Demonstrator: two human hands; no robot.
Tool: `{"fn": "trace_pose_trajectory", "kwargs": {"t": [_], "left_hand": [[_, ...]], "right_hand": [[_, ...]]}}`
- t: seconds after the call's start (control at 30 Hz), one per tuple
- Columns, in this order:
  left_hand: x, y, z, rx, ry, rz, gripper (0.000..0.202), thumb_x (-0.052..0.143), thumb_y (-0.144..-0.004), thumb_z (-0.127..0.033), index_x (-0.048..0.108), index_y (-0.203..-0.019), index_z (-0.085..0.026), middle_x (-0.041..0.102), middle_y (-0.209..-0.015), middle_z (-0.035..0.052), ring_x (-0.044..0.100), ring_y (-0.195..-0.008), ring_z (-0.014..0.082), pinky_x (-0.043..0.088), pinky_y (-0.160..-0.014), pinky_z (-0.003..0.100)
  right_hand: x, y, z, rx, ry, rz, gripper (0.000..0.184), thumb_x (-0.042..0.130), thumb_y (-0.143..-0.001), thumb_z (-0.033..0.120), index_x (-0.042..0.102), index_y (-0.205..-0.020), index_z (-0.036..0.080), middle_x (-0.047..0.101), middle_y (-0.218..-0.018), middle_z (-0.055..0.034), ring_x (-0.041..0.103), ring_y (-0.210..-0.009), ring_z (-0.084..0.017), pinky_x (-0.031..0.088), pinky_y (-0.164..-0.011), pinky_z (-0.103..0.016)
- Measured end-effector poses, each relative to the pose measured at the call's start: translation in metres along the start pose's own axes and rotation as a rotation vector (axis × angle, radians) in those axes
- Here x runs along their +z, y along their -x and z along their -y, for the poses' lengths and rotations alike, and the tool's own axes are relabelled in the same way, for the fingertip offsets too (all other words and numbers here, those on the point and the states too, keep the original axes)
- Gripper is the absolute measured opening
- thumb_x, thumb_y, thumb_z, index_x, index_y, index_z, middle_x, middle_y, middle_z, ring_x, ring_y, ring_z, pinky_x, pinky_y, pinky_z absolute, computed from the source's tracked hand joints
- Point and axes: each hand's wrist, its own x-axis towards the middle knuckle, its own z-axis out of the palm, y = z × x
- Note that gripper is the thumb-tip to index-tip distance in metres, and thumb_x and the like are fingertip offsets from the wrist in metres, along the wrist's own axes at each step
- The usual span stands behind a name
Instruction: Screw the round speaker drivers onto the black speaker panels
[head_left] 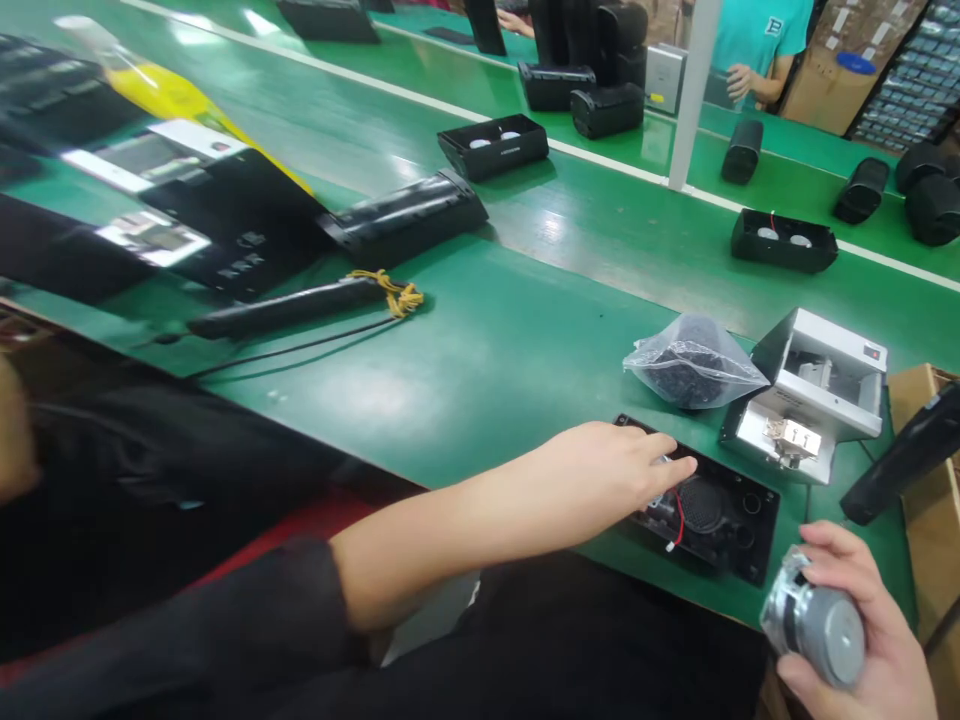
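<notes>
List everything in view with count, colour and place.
speaker-like part: 1, grey, in the right hand
panel: 1, black, on the green bench
lead: 1, red, white plug, over the panel
bag: 1, clear, dark contents, beyond the panel
machines: 2, silver and black, right of the bag; far left, blurred
open housings: 2, black, white discs inside, across the bench
other housings: at least seven, black, mostly far side
rod-shaped things: 2, black, left with yellow tie; right edge
blurred object: 1, yellow and white, upper left
metal box: 1, silver, beside the white post
cartons: several, brown, right edge, background
co-worker: 1, teal shirt, top right
left hand: 1, bare, at the panel
right hand: 1, bare, lower right
</notes>
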Motion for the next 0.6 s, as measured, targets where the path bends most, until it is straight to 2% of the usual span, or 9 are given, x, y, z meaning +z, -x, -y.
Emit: {"fn": "trace_pose_trajectory", "kwargs": {"t": [0.1, 0.17, 0.2, 0.23, 0.3, 0.37, 0.43, 0.5, 0.6], "left_hand": [[0.002, 0.01, -0.013, -0.013, 0.403, -0.243, 0.057, 0.074, -0.105, -0.035, 0.054, -0.155, -0.018, 0.074, -0.132, 0.0157, 0.078, -0.109, 0.0257, 0.065, -0.092, 0.036], [0.014, 0.009, -0.027, 0.052, 0.868, -0.267, 0.087, 0.082, -0.098, -0.045, 0.036, -0.167, -0.021, 0.068, -0.145, 0.0188, 0.078, -0.112, 0.0241, 0.066, -0.096, 0.036], [0.023, 0.005, -0.035, 0.09, 1.104, -0.219, 0.096, 0.085, -0.095, -0.046, 0.03, -0.17, -0.023, 0.064, -0.15, 0.0202, 0.078, -0.112, 0.0235, 0.066, -0.096, 0.036], [0.033, 0.001, -0.043, 0.1, 1.322, -0.176, 0.093, 0.086, -0.094, -0.045, 0.034, -0.168, -0.023, 0.064, -0.15, 0.0199, 0.078, -0.111, 0.0229, 0.067, -0.095, 0.036], [0.053, -0.009, -0.056, 0.039, 1.684, -0.146, 0.074, 0.088, -0.092, -0.041, 0.052, -0.154, -0.02, 0.072, -0.131, 0.0144, 0.078, -0.106, 0.0208, 0.066, -0.091, 0.032], [0.07, -0.018, -0.066, -0.105, 1.904, -0.229, 0.051, 0.089, -0.09, -0.032, 0.064, -0.131, -0.016, 0.074, -0.11, 0.008, 0.077, -0.1, 0.0181, 0.063, -0.087, 0.028], [0.082, -0.023, -0.076, -0.229, 1.992, -0.339, 0.035, 0.086, -0.089, -0.022, 0.064, -0.116, -0.015, 0.073, -0.102, 0.0054, 0.076, -0.098, 0.0166, 0.062, -0.086, 0.026], [0.087, -0.025, -0.083, -0.298, 1.956, -0.406, 0.03, 0.079, -0.09, -0.015, 0.06, -0.113, -0.016, 0.073, -0.1, 0.0046, 0.076, -0.094, 0.0158, 0.061, -0.084, 0.025], [0.082, -0.021, -0.084, -0.314, 1.552, -0.387, 0.025, 0.074, -0.089, -0.012, 0.06, -0.109, -0.015, 0.073, -0.095, 0.0043, 0.075, -0.085, 0.0157, 0.061, -0.077, 0.024]], "right_hand": [[-0.004, -0.022, 0.003, -0.2, 0.171, 0.056, 0.039, 0.093, -0.086, 0.043, 0.078, -0.118, 0.025, 0.065, -0.124, -0.0081, 0.069, -0.113, -0.019, 0.061, -0.102, -0.026], [-0.003, -0.037, 0.01, -0.351, 0.241, 0.144, 0.035, 0.087, -0.092, 0.034, 0.075, -0.123, 0.026, 0.069, -0.123, -0.0048, 0.069, -0.117, -0.017, 0.055, -0.117, -0.03], [-0.003, -0.044, 0.013, -0.444, 0.291, 0.211, 0.031, 0.082, -0.095, 0.029, 0.073, -0.125, 0.026, 0.07, -0.123, -0.0032, 0.069, -0.12, -0.017, 0.051, -0.123, -0.033], [-0.003, -0.05, 0.015, -0.544, 0.348, 0.276, 0.03, 0.075, -0.098, 0.025, 0.071, -0.127, 0.026, 0.072, -0.125, -0.0022, 0.069, -0.124, -0.018, 0.048, -0.127, -0.037], [-0.004, -0.056, 0.016, -0.647, 0.489, 0.344, 0.035, 0.064, -0.1, 0.017, 0.064, -0.135, 0.024, 0.069, -0.136, -0.0061, 0.066, -0.132, -0.024, 0.051, -0.124, -0.045], [-0.005, -0.053, 0.009, -0.609, 0.628, 0.241, 0.044, 0.067, -0.1, 0.024, 0.057, -0.143, 0.02, 0.062, -0.146, -0.0154, 0.067, -0.13, -0.033, 0.062, -0.106, -0.049], [-0.006, -0.042, -0.002, -0.539, 0.753, 0.08, 0.062, 0.081, -0.094, 0.037, 0.055, -0.147, 0.018, 0.06, -0.145, -0.0222, 0.071, -0.112, -0.036, 0.065, -0.084, -0.047], [-0.005, -0.03, -0.013, -0.515, 0.812, 0.014, 0.071, 0.09, -0.087, 0.04, 0.057, -0.146, 0.017, 0.065, -0.13, -0.0218, 0.072, -0.093, -0.033, 0.064, -0.072, -0.043], [-0.001, -0.02, -0.023, -0.421, 0.69, 0.133, 0.057, 0.089, -0.089, 0.039, 0.063, -0.134, 0.016, 0.071, -0.107, -0.0164, 0.072, -0.08, -0.027, 0.064, -0.062, -0.035]]}}
